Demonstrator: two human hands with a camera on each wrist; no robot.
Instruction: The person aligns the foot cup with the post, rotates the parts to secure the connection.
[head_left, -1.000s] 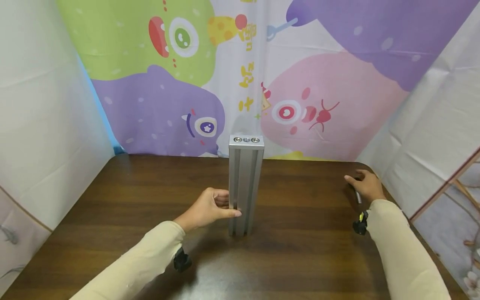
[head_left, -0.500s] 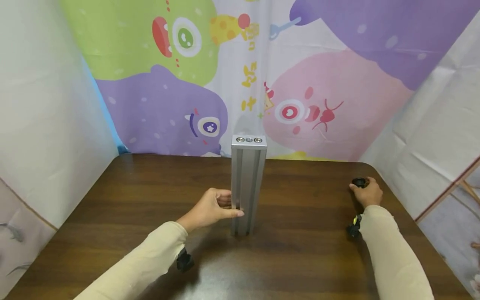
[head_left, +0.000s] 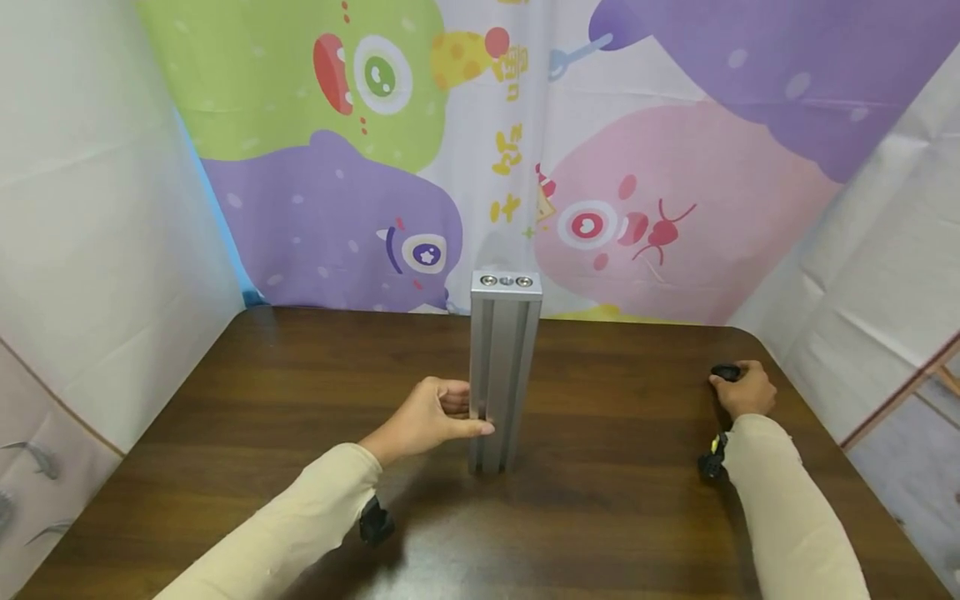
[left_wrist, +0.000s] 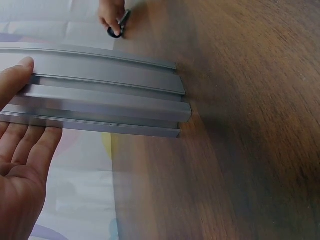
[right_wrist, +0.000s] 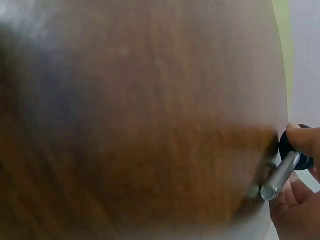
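Observation:
My left hand [head_left: 427,421] grips a silver aluminium profile [head_left: 501,367], held upright at mid-table. Its thumb [left_wrist: 20,75] lies across one slotted face and the fingers [left_wrist: 37,147] support the opposite side. The profile's capped top shows screws; whether its lower end [left_wrist: 182,107] touches the table cannot be told. Far to the right, my right hand [head_left: 746,390] pinches a black knob [head_left: 724,372] between thumb and fingers. A plain metal rod [right_wrist: 281,176] sticks out of that knob, low over the tabletop. The hand hides part of the knob.
The brown wooden table [head_left: 615,500] has rounded far corners. A cartoon-printed cloth [head_left: 660,167] hangs right behind its back edge, and pale cloth walls [head_left: 82,208] close in both sides. A black wrist mount [head_left: 375,523] sits under the left forearm.
My right hand has drawn slightly nearer, and the black knob, mostly covered a second ago, now shows at its fingertips. The left hand keeps its hold on the profile. The head view has shifted slightly.

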